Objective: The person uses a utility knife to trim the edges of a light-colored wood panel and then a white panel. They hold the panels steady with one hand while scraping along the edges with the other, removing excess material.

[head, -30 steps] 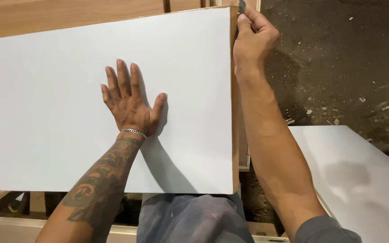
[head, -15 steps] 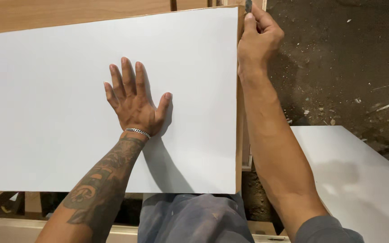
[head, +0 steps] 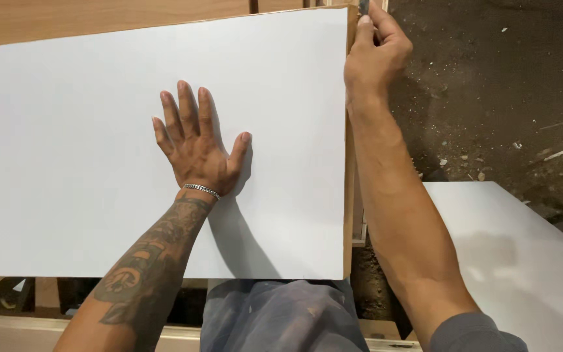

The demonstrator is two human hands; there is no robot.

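A large white laminated board (head: 73,150) lies flat in front of me, with a wood-coloured band along its right edge (head: 347,195). My left hand (head: 197,143) presses flat on the board's middle, fingers spread, a silver bracelet on the wrist. My right hand (head: 376,55) is at the board's far right corner, fingers closed on a small dark tool (head: 363,8) held against the edge band. Most of the tool is hidden by the hand and the frame's top.
A brown wooden panel (head: 99,19) lies beyond the white board. A second white board (head: 522,261) rests lower at the right. Dark, dusty floor (head: 490,85) with scraps lies to the right. Wooden frame pieces (head: 8,319) show under the board near my legs.
My right hand has slid a little farther along the right edge toward the far corner. My left hand stays flat on the board.
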